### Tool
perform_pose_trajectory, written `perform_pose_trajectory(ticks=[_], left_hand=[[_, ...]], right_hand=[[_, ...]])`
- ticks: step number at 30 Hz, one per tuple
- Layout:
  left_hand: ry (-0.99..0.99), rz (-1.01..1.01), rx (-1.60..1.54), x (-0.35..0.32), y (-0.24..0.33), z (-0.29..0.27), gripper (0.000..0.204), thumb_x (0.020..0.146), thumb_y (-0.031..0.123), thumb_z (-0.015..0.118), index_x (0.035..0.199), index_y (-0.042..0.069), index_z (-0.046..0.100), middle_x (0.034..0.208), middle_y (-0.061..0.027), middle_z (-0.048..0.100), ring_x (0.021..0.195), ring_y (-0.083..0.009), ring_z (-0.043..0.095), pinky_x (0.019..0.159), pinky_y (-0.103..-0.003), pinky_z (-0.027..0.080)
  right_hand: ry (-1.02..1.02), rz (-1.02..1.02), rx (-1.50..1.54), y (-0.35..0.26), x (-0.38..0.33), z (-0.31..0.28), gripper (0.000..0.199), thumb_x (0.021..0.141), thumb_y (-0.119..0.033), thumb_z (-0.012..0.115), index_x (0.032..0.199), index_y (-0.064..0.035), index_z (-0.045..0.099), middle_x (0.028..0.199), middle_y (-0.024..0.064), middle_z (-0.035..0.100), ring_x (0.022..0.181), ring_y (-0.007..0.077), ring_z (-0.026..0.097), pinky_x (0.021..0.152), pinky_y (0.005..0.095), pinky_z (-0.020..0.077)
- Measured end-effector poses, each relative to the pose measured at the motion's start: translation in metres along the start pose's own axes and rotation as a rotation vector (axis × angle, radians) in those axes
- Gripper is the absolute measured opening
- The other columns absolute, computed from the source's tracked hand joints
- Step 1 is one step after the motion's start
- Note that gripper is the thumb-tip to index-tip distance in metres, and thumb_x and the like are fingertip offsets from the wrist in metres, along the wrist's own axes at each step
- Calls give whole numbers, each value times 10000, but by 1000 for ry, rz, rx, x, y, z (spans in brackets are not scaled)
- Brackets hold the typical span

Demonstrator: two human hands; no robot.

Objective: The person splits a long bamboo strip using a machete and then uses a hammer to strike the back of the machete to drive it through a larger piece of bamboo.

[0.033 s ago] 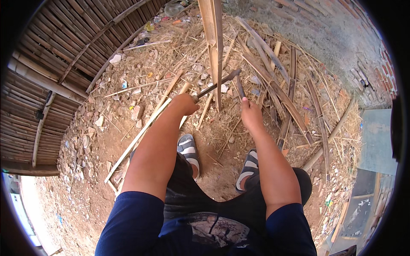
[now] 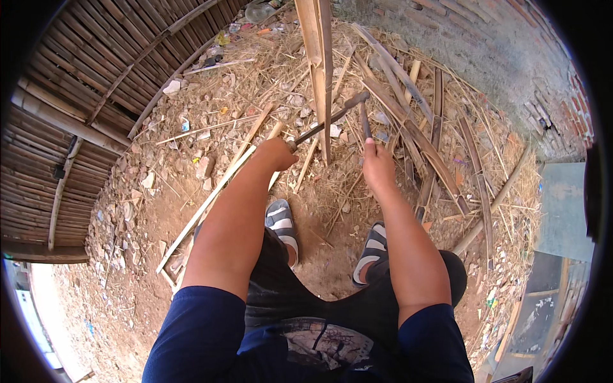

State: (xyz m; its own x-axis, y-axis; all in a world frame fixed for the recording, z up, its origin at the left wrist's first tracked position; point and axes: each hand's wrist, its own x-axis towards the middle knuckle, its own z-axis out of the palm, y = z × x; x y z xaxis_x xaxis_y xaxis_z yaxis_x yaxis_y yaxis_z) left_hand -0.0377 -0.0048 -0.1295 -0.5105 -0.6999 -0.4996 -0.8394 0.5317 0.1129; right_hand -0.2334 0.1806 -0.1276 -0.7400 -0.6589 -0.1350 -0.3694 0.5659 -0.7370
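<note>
A tall split length of bamboo (image 2: 313, 39) stands in front of me, its pale inner side showing and its lower end near the ground. My left hand (image 2: 276, 154) is closed around the handle of a long dark knife (image 2: 310, 135), whose blade lies across the bamboo and comes out on its right side. In my right hand (image 2: 378, 165) is a hammer (image 2: 365, 120), gripped by its dark handle. The hammer's head is by the blade's far end; whether they touch I cannot tell.
Several split bamboo lengths (image 2: 426, 145) lie heaped at right. Thin pale strips (image 2: 205, 205) lie by my left arm. Rubble, straw and litter cover the ground around my sandalled feet (image 2: 281, 223). A bamboo-slat wall (image 2: 76, 153) curves at left; a worn brick wall (image 2: 472, 57) stands at back right.
My right hand and the hammer have shifted slightly up and to the right. My left hand, the knife and the bamboo look almost still.
</note>
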Motion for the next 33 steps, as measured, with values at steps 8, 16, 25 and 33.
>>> perform_pose_trajectory(ticks=[8,16,25,33], left_hand=[[15,36,4,18,-10,19,559,870,526,700,1188,67,727,1197,-155,717,1117,-335,683,966,-424,538],[0,-29,-26,4,1,11,569,875,494,720,1222,43,703,1263,-160,691,1168,-330,664,997,-426,527],[64,74,-16,19,-10,28,586,849,547,674,1129,35,724,1114,-205,714,1060,-372,683,929,-451,542],[24,27,-22,11,6,24,530,855,521,683,1173,100,726,1146,-187,714,1084,-356,683,942,-456,542]], right_hand=[[329,-258,559,-57,-4,-48,432,1081,-404,411,1013,-3,558,701,149,629,600,391,609,598,460,479],[-93,-48,-164,14,-21,26,445,1061,-439,426,1069,-33,606,872,250,684,850,464,657,765,559,488],[243,-177,356,-36,0,-22,488,1074,-447,409,977,-10,602,756,179,648,728,377,646,679,487,480],[-6,-107,-174,9,-7,1,441,1076,-426,400,1072,-17,566,833,238,681,787,462,667,719,541,511]])
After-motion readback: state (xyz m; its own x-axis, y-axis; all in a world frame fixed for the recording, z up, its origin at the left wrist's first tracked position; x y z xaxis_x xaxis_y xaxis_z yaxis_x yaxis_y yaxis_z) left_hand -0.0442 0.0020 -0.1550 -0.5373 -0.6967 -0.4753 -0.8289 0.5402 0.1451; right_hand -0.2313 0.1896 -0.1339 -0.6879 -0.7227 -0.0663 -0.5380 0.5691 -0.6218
